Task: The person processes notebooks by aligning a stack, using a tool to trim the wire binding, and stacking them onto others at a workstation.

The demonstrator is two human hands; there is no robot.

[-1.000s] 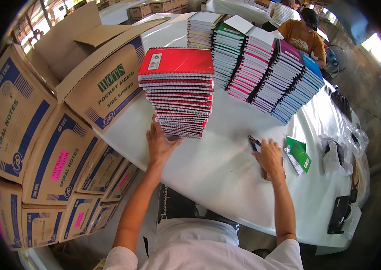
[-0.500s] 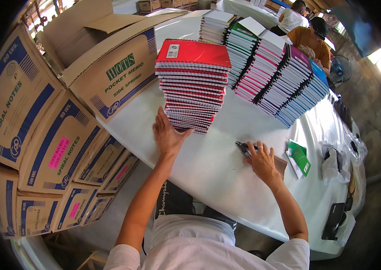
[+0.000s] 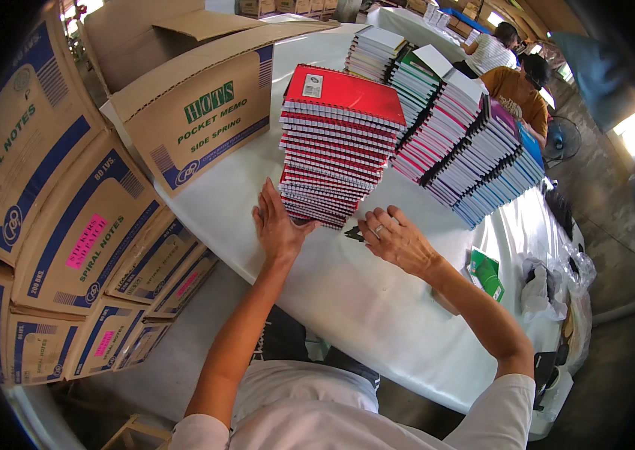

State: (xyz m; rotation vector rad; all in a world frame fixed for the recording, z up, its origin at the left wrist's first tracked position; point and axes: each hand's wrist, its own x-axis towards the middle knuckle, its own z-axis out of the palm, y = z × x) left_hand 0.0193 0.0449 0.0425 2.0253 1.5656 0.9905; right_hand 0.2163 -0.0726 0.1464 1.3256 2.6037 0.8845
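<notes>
At the white table [image 3: 377, 300], left hand [image 3: 278, 225] lies open, fingertips against the red notebook stack [image 3: 338, 146]; right hand [image 3: 396, 240] rests released over a dark pen [image 3: 353, 235].

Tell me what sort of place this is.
Probably a stationery packing or warehouse workroom: tall stacks of spiral notebooks crowd a white table, printed cardboard cartons are piled beside it, and other people work at tables beyond.

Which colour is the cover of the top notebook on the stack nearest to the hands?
Red, with a small pale label; the top notebook shows best in the head view.
</notes>
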